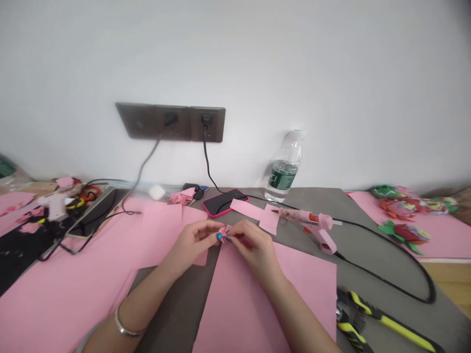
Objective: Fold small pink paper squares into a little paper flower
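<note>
Between my two hands is a small crumpled piece of pink paper (224, 232), held above the far edge of a large pink sheet (257, 294). My left hand (195, 244) pinches it from the left with thumb and fingertips. From the right, my right hand (255, 245) grips it with its fingers closed. The fingers hide part of the piece. Beyond the hands lie a phone with a pink case (222, 202) and pink paper strips (247, 209). A pink glue gun (307, 218) rests to the right of my right hand.
A water bottle (283, 176) stands by the wall. The glue gun's black cable loops across the right side. Yellow-black pliers (390, 323) lie front right, paper flowers (401, 233) far right. More pink sheets (91, 269) and a tablet-like device (99, 212) are at left.
</note>
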`<state>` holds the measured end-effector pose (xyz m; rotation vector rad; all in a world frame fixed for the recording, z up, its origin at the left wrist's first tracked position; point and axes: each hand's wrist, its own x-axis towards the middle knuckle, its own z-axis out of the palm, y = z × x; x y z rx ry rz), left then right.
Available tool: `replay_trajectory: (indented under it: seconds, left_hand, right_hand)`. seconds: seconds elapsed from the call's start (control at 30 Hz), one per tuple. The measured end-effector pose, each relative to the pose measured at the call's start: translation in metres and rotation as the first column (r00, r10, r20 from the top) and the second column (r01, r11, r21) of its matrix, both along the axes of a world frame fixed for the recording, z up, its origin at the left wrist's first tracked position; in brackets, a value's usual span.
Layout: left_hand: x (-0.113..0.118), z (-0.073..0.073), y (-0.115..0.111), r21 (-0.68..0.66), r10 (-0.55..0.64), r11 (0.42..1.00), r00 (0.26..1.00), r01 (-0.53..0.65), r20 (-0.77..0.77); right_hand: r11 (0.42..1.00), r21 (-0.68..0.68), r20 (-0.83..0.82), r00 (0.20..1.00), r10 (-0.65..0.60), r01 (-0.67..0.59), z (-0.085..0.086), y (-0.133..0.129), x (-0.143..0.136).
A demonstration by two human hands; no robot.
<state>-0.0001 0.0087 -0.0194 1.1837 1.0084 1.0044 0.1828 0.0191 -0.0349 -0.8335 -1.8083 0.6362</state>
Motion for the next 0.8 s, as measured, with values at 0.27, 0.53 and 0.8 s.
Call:
replay_trajectory:
  seconds: [0.27, 0.53, 0.8]
  left_hand:
    - [0.0024, -0.0048, -0.0006, 0.031, 0.082, 0.996, 0.997, -0.081, -0.015]
    - [0.0064, -0.0016, -0.0012, 0.083, 0.120, 0.990, 0.992, -0.116, -0.046]
    - [0.0073, -0.0038, -0.0039, 0.192, 0.147, 0.974, 0.979, -0.118, -0.145]
  right_hand:
    - [0.986, -0.165, -0.098, 0.995, -0.011, -0.005, -0.0034, -0.0025, -0.0031]
    - [0.998, -0.008, -0.034, 0.998, -0.058, 0.058, 0.0009, -0.0019, -0.0057]
    - [0.997, 0.058, 0.048, 0.998, -0.048, 0.046, -0.0004, -0.0039, -0.0060]
